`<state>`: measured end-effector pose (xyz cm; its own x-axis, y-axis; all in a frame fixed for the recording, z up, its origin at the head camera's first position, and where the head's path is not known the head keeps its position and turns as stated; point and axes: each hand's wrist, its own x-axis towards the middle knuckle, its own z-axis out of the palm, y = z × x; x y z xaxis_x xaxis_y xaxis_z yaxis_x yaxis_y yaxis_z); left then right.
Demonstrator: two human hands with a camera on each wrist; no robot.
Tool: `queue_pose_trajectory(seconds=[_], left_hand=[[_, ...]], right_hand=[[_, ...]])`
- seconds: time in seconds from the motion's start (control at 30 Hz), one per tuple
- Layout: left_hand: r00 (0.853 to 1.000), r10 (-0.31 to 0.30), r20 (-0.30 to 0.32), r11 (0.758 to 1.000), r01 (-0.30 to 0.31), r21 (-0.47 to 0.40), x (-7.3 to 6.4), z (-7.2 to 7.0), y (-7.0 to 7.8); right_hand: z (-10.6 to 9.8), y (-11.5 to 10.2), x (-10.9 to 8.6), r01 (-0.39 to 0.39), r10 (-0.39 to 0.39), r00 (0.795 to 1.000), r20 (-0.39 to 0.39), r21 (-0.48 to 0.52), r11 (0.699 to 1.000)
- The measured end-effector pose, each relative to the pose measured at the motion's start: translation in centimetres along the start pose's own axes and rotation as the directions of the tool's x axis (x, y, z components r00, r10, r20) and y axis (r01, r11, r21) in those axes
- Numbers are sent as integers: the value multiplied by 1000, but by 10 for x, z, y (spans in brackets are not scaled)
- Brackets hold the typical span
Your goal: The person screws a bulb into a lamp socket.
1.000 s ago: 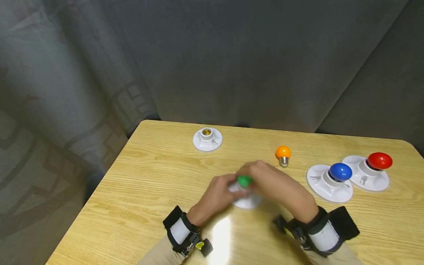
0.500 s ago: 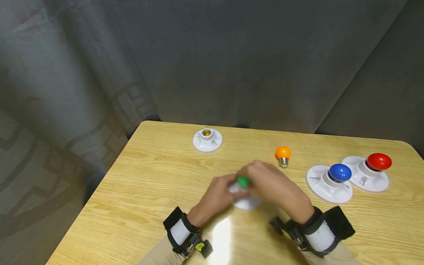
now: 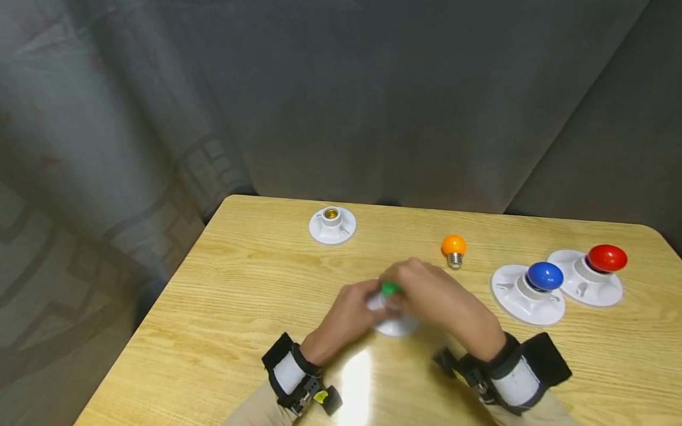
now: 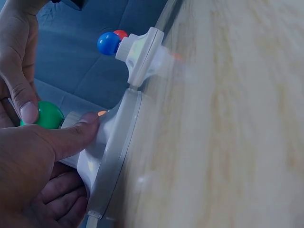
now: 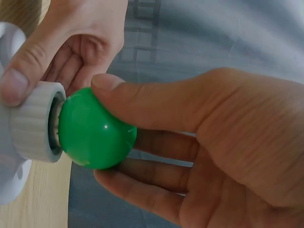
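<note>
A green light bulb (image 5: 97, 130) sits with its metal base in the collar of a white lamp holder (image 5: 35, 123), a thin strip of the metal still showing between them. My right hand (image 3: 439, 296) holds the bulb between thumb and fingers. My left hand (image 3: 346, 316) grips the lamp holder around its collar, its thumb (image 4: 78, 135) lying along the white plastic in the left wrist view. In that view the holder's base stands on the wooden table (image 4: 228, 142). From the head, the hands cover most of the bulb and holder.
A lamp holder with a bare socket (image 3: 331, 226) stands at the back. An orange bulb (image 3: 454, 245) lies loose right of it. On the right, a blue bulb (image 3: 544, 276) and a red bulb (image 3: 607, 258) sit in their own white holders, close together.
My right hand and wrist have shifted slightly left and turned a little around the green bulb, of which less shows. My left hand keeps its hold on the lamp holder.
</note>
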<state>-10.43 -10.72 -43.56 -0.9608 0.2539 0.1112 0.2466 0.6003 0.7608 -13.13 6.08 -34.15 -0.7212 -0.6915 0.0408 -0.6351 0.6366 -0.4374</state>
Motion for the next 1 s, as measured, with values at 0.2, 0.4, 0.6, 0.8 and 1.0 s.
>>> queue_pose_trajectory(seconds=[0.2,0.4,0.6,0.8,1.0], left_hand=[[999,28,44,999,-27,-21,0,2,1],[999,25,32,998,-27,53,0,-4,0],[999,3,33,979,-10,203,1,-17,-3],[1000,-9,-30,952,18,304,1,-26,-8],[994,-43,-99,916,79,394,4,-36,-11]], right_hand=[[-6,1,-2,-55,54,998,22,14,998],[-18,12,-8,-116,117,993,30,-23,993],[-29,27,-15,-166,168,985,46,-39,985],[-36,36,-18,-242,245,966,80,-47,969],[-41,49,-23,-301,303,949,84,-39,953]])
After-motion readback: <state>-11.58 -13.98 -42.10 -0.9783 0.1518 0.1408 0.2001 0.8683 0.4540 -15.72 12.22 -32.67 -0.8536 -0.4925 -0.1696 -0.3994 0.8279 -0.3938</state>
